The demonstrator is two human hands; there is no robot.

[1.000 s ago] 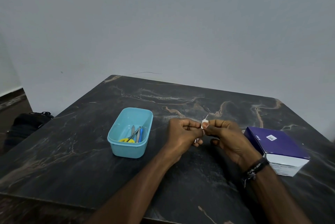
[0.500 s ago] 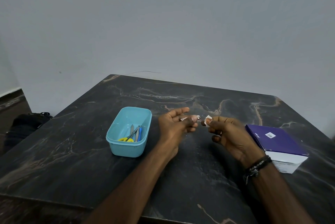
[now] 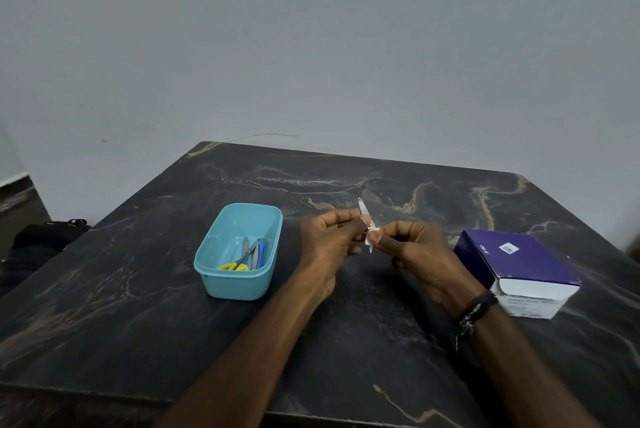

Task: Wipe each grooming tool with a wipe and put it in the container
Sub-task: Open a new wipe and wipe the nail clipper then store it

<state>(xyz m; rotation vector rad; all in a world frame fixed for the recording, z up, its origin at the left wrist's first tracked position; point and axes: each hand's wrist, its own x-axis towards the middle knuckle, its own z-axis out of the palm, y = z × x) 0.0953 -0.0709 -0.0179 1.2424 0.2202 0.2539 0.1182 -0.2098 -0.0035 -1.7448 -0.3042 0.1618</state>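
Above the middle of the table, my left hand pinches a small silver nail clipper whose lever end sticks up past the fingers. My right hand pinches a small white wipe pressed against the clipper's lower end, so the two hands meet there. To their left stands a light blue plastic container. Inside it lie yellow-handled scissors, a metal file and a blue-handled tool.
A purple and white box lies on the dark marble table to the right of my right hand. A black bag sits on the floor past the table's left edge. A grey wall stands behind.
My hands parted half a second ago and have come back together. The clipper has turned so its lever end points up, with the wipe against its lower part.
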